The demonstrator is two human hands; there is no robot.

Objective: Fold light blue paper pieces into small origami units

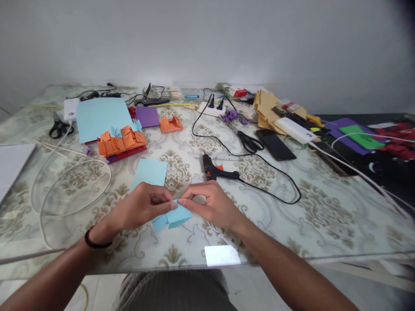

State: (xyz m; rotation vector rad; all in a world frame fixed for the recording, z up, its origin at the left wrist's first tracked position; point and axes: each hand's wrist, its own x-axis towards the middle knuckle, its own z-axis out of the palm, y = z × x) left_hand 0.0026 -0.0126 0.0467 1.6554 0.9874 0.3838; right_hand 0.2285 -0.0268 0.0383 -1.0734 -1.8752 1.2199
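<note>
A folded light blue paper [180, 215] is pinched between both hands near the front middle of the table. My left hand [142, 205] grips its upper left part, thumb on top. On its upper right edge, my right hand [210, 203] holds it between thumb and fingers, close to the left fingertips. Just behind my left hand lies a flat light blue sheet [151, 172], partly covered by that hand. A black glue gun [218, 169] rests behind my right hand. Folded orange paper pieces [122, 141] sit farther back on the left.
Black scissors [249, 141], a phone [275, 144] and a power strip [212, 109] lie behind on the right. The glue gun's black cord loops rightward. A white cable [76, 162] curls at the left. A small white paper [222, 255] lies at the front edge.
</note>
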